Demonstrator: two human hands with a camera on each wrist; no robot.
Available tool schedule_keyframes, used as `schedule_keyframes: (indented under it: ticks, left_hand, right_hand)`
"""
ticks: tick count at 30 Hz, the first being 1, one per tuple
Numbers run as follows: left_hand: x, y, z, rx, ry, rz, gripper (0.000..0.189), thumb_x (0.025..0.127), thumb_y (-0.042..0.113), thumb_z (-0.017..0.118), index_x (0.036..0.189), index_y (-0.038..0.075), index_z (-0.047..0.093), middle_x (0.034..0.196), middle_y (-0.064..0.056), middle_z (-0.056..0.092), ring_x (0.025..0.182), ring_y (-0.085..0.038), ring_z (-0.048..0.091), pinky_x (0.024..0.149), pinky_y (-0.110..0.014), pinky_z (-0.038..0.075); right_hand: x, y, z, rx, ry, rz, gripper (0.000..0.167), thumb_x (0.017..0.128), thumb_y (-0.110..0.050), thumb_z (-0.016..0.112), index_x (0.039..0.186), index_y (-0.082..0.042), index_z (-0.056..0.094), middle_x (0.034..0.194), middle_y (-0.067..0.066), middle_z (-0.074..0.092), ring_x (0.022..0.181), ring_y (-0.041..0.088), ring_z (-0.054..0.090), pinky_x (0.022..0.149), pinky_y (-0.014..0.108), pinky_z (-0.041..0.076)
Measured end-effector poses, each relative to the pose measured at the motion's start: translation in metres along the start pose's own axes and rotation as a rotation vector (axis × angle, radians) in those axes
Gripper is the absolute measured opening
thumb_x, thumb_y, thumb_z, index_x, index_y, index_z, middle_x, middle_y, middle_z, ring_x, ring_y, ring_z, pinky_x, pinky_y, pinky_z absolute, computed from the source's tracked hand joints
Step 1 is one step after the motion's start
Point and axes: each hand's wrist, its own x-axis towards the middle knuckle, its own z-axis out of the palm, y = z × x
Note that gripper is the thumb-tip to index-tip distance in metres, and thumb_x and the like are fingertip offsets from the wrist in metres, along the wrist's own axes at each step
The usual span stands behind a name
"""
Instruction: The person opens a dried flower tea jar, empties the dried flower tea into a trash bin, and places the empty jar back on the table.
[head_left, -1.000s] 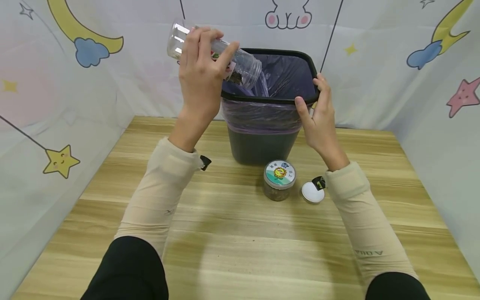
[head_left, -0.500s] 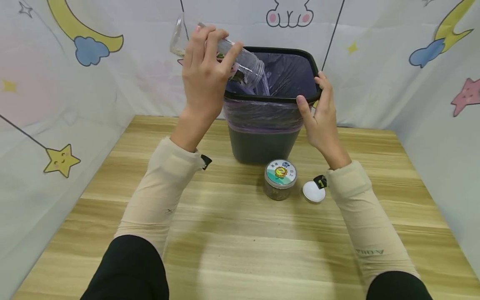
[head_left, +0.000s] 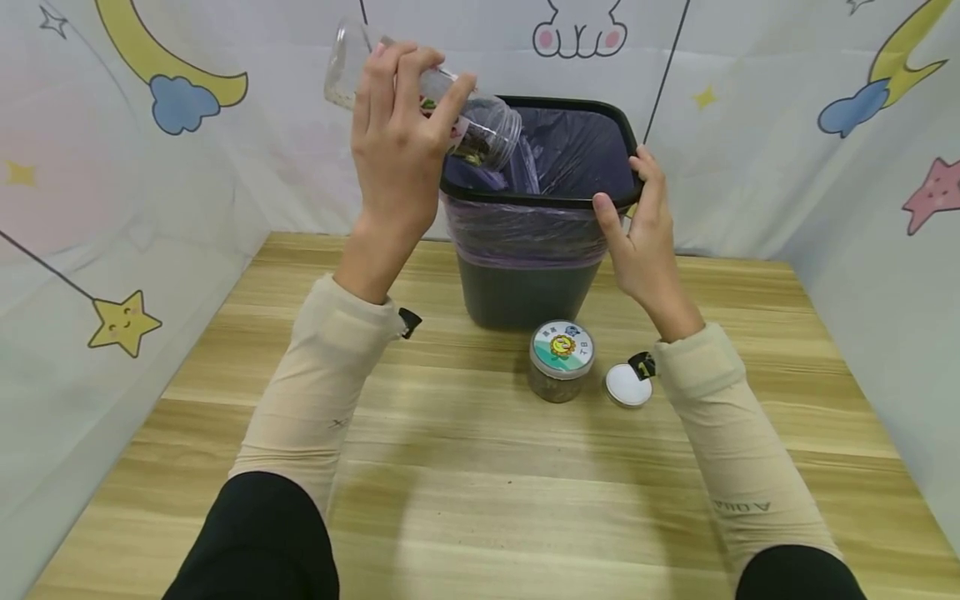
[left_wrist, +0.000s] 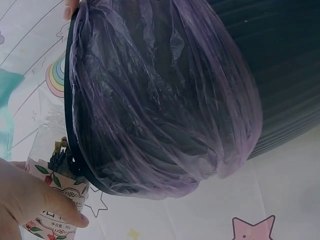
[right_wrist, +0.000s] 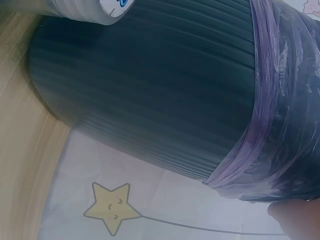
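My left hand (head_left: 401, 133) grips a clear jar (head_left: 491, 129) from above, fingers wrapped over its side. The jar lies tilted, its uncapped mouth lower and over the left side of a dark trash bin (head_left: 525, 292). Dark dried bits (left_wrist: 59, 152) sit inside near the mouth, and a label (left_wrist: 60, 187) with red flowers and green leaves shows in the left wrist view. My right hand (head_left: 637, 233) holds the bin's black rim at its front right corner, thumb on the near side. A purple bag (head_left: 573, 150) lines the bin and folds over the rim.
In front of the bin stands a round tub (head_left: 558, 367) with a sunflower on its lid. Beside it, near my right wrist, lies a small white cap (head_left: 627, 386). Printed cloth (head_left: 300, 167) hangs behind and along both sides of the wooden table (head_left: 480, 517).
The jar moved a little right, then back left, and its mouth sits slightly higher. The dried bits inside shifted nearer the mouth. My right hand stays on the rim.
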Motion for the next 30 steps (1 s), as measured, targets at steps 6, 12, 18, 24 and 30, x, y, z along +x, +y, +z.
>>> schedule_keyframes:
  ticks: [6, 12, 18, 24, 30]
  left_hand:
    - [-0.0016, -0.0026, -0.0009, -0.038, -0.032, 0.009, 0.048, 0.105, -0.006, 0.036, 0.113, 0.02, 0.075, 0.118, -0.008, 0.063, 0.12, -0.027, 0.053, 0.118, -0.034, 0.026]
    - [-0.002, -0.0027, -0.0004, -0.051, -0.045, 0.031, 0.049, 0.105, -0.006, 0.034, 0.114, 0.02, 0.075, 0.12, -0.009, 0.063, 0.12, -0.028, 0.053, 0.118, -0.035, 0.026]
    - [-0.0017, -0.0007, 0.0017, -0.007, 0.004, 0.003, 0.046, 0.105, -0.003, 0.038, 0.111, 0.021, 0.077, 0.118, -0.007, 0.064, 0.118, -0.027, 0.054, 0.117, -0.034, 0.029]
    - [-0.0018, -0.0013, 0.0023, -0.012, -0.005, 0.025, 0.048, 0.105, -0.005, 0.036, 0.112, 0.02, 0.076, 0.118, -0.008, 0.064, 0.119, -0.027, 0.053, 0.117, -0.035, 0.028]
    - [-0.0015, 0.0, 0.001, -0.03, -0.007, 0.075, 0.045, 0.105, -0.004, 0.038, 0.113, 0.02, 0.075, 0.119, -0.008, 0.063, 0.12, -0.028, 0.053, 0.117, -0.036, 0.029]
  right_hand:
    - [-0.0002, 0.0007, 0.0006, -0.003, 0.005, -0.008, 0.094, 0.091, -0.076, 0.041, 0.15, -0.003, 0.028, 0.162, 0.009, 0.021, 0.147, 0.014, 0.022, 0.118, 0.029, 0.019]
    - [0.0004, 0.0012, 0.0, -0.008, 0.003, -0.007, 0.094, 0.091, -0.075, 0.04, 0.15, -0.003, 0.028, 0.162, 0.009, 0.021, 0.147, 0.013, 0.022, 0.118, 0.029, 0.019]
    - [0.0009, 0.0012, -0.0006, -0.007, -0.002, -0.008, 0.095, 0.091, -0.075, 0.041, 0.15, -0.001, 0.029, 0.162, 0.01, 0.021, 0.146, 0.014, 0.022, 0.118, 0.029, 0.02]
    - [0.0019, 0.0014, -0.0011, -0.004, -0.009, -0.006, 0.095, 0.091, -0.076, 0.041, 0.15, -0.002, 0.028, 0.162, 0.008, 0.02, 0.147, 0.014, 0.021, 0.118, 0.029, 0.019]
    - [0.0013, 0.002, -0.0014, -0.004, -0.009, -0.003, 0.097, 0.09, -0.077, 0.041, 0.15, -0.002, 0.028, 0.162, 0.009, 0.02, 0.147, 0.013, 0.02, 0.118, 0.028, 0.018]
